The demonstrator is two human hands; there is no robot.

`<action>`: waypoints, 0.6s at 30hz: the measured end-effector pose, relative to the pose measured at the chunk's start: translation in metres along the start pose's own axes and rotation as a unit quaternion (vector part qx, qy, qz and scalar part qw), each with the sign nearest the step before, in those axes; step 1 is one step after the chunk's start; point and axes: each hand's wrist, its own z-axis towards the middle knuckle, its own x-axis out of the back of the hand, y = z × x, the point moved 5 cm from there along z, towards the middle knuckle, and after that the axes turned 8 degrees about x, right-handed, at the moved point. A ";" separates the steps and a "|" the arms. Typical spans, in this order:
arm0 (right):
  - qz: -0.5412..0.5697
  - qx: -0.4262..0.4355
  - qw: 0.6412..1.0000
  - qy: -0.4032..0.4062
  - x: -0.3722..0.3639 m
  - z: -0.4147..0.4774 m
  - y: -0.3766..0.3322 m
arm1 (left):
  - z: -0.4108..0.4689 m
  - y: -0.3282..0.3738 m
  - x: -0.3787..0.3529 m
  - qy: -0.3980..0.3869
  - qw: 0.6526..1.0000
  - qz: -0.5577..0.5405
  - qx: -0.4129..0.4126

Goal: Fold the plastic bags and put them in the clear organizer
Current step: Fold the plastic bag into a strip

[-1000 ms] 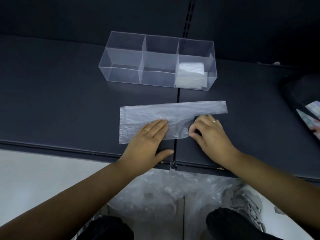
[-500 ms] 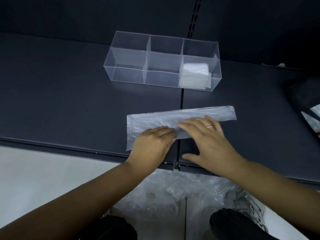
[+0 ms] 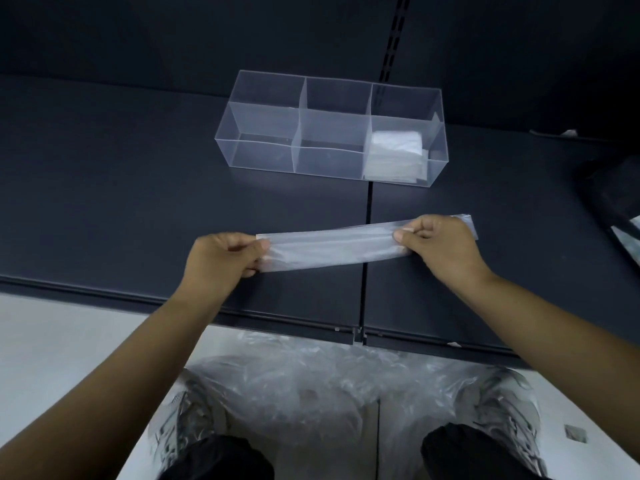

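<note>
A translucent plastic bag [image 3: 332, 249] is folded into a long narrow strip stretched left to right over the dark shelf. My left hand [image 3: 221, 258] pinches its left end and my right hand [image 3: 440, 247] pinches it near its right end, whose tip sticks out past the fingers. Behind the strip stands the clear organizer [image 3: 263, 129], divided into compartments. A folded white bag [image 3: 394, 154] lies in its front right compartment. The other compartments that I can see hold nothing.
The dark shelf [image 3: 121, 202] has a seam running front to back under the strip. A heap of loose plastic bags [image 3: 311, 386] lies on the floor below the shelf's front edge, between my shoes. A dark object [image 3: 613, 192] sits at the right edge.
Both hands were pressing the bag flat near its middle while folding it narrower. They have since moved apart to its two ends and now pinch the narrow strip.
</note>
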 end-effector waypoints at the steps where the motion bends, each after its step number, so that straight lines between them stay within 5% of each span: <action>1: -0.005 -0.008 1.000 0.005 -0.001 0.002 0.000 | 0.000 -0.001 0.001 0.008 1.000 0.020 0.000; 4: -0.053 -0.013 0.998 0.011 -0.004 0.008 -0.003 | -0.008 0.004 0.000 0.068 0.991 0.111 -0.040; 7: -0.086 -0.015 0.996 0.013 -0.004 0.011 -0.006 | -0.041 0.027 -0.015 0.200 0.913 0.266 -0.236; 10: -0.108 -0.015 0.994 0.022 -0.005 0.012 -0.008 | -0.067 0.025 -0.066 0.066 0.843 0.370 -0.385; 12: -0.114 -0.023 0.993 0.017 -0.006 0.012 -0.009 | -0.067 0.008 -0.088 -0.012 0.803 0.487 -0.344; 15: -0.139 -0.007 0.989 0.042 -0.004 0.008 -0.018 | -0.059 -0.010 -0.093 -0.010 0.765 0.572 -0.296; 18: -0.226 0.207 0.949 0.074 -0.017 -0.012 -0.052 | -0.058 -0.012 -0.095 -0.014 0.764 0.575 -0.292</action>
